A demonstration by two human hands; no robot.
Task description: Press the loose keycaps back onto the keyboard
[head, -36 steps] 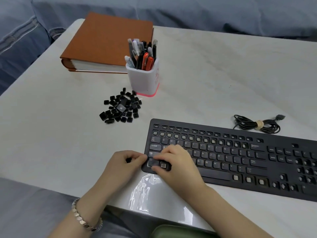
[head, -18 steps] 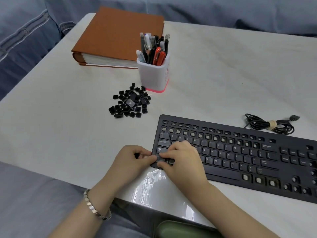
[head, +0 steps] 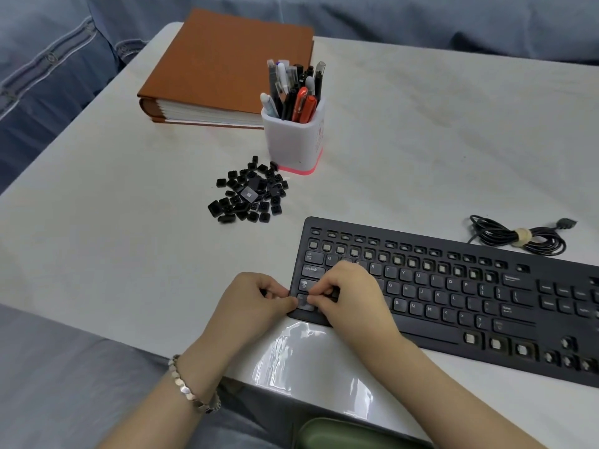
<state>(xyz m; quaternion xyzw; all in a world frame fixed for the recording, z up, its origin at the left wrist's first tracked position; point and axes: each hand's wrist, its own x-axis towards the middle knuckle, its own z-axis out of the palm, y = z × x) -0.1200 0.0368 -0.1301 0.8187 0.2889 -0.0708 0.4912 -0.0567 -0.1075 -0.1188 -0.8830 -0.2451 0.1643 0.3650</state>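
Observation:
The black keyboard (head: 453, 286) lies at the table's near right, with several open sockets in its top rows and bottom row. A pile of loose black keycaps (head: 249, 194) sits to its upper left. Both hands meet at the keyboard's lower left corner. My right hand (head: 350, 296) has its fingers curled, and its thumb and forefinger pinch a wide keycap (head: 306, 304) at that corner. My left hand (head: 252, 303) is curled beside the keyboard edge with its thumb tip against the same keycap. A small dark piece shows inside its fingers.
A white pen holder (head: 293, 142) full of pens stands behind the keycap pile. A brown binder (head: 227, 66) lies at the back left. A bundled black cable (head: 518, 236) rests behind the keyboard on the right. The table's glossy front edge (head: 308, 361) is just below my hands.
The view has shifted, so everything sits further right. Both hands stay at the keyboard's lower left corner; the open socket seen under my right fingers earlier is now covered.

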